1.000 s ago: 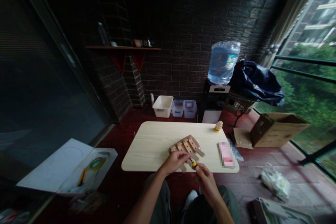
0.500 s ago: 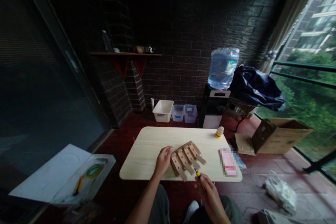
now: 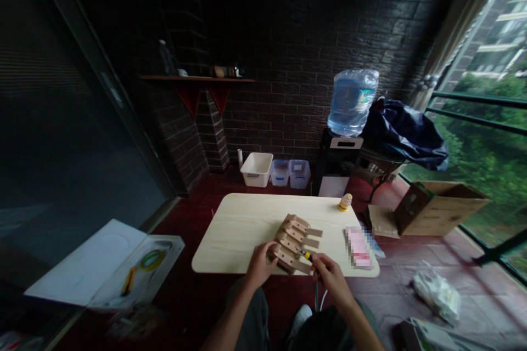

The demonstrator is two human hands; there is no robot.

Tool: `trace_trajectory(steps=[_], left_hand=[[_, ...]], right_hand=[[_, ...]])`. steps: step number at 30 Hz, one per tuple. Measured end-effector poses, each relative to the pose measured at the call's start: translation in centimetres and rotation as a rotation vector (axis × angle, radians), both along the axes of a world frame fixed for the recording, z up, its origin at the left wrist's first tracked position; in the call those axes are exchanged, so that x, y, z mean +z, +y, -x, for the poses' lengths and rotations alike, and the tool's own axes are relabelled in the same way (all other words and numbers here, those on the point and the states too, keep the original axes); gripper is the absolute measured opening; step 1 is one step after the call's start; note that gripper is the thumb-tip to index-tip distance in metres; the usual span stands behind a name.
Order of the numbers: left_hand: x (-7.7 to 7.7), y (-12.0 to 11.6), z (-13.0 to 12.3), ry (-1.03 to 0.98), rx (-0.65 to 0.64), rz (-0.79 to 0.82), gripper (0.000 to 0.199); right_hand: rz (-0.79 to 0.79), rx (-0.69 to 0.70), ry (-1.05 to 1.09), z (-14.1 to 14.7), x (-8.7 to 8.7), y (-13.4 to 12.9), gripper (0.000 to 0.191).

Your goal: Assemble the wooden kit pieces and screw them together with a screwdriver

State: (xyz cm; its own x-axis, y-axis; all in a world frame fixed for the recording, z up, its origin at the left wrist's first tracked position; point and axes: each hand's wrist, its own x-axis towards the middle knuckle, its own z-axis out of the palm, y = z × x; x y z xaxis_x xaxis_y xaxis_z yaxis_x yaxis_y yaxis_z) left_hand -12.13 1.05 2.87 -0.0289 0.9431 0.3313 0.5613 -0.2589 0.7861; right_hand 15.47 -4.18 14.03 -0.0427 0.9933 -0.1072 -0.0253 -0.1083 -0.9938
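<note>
A wooden piece (image 3: pixel 293 241) lies tilted on the pale table, with several parallel drilled slats whose ends stick out to the right. At its near left corner my left hand (image 3: pixel 262 265) grips the edge, fingers closed round it. My right hand (image 3: pixel 328 271) holds a slim tool (image 3: pixel 307 255) with a yellow-and-black handle and a thin metal shaft. Its tip points left at one of the slats, near a hole; contact is too small to make out. Below the right hand a pale cord (image 3: pixel 323 300) shows.
On the table (image 3: pixel 234 225) stand a small yellow-based bottle (image 3: pixel 345 202) at the far right and a pink blurred item (image 3: pixel 359 248). An open white case (image 3: pixel 135 274) with a yellow-black cutter sits left. Behind are plastic bins (image 3: pixel 257 170) and a water dispenser (image 3: pixel 338 162); right, a cardboard box (image 3: pixel 436 208).
The wooden piece has turned, its slat ends now pointing more to the right. My left hand has moved onto its near corner. The tool in my right hand has come up over the slats.
</note>
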Motion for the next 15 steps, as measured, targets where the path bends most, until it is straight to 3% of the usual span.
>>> trace_trajectory(steps=[4,9,15], left_hand=[[-1.0,-0.5,-0.7,-0.002,0.024,-0.007,0.041],[-1.9,0.1,-2.8,-0.072,0.009,0.089,0.040],[-3.4,0.3,-3.4,-0.095,0.032,0.101,0.042]], right_hand=[[-0.179,0.050,-0.370,0.2,0.4,1.7,0.048],[-0.211,0.150,-0.745,1.2,0.4,3.2,0.022],[-0.224,0.301,-1.104,2.3,0.5,4.7,0.022]])
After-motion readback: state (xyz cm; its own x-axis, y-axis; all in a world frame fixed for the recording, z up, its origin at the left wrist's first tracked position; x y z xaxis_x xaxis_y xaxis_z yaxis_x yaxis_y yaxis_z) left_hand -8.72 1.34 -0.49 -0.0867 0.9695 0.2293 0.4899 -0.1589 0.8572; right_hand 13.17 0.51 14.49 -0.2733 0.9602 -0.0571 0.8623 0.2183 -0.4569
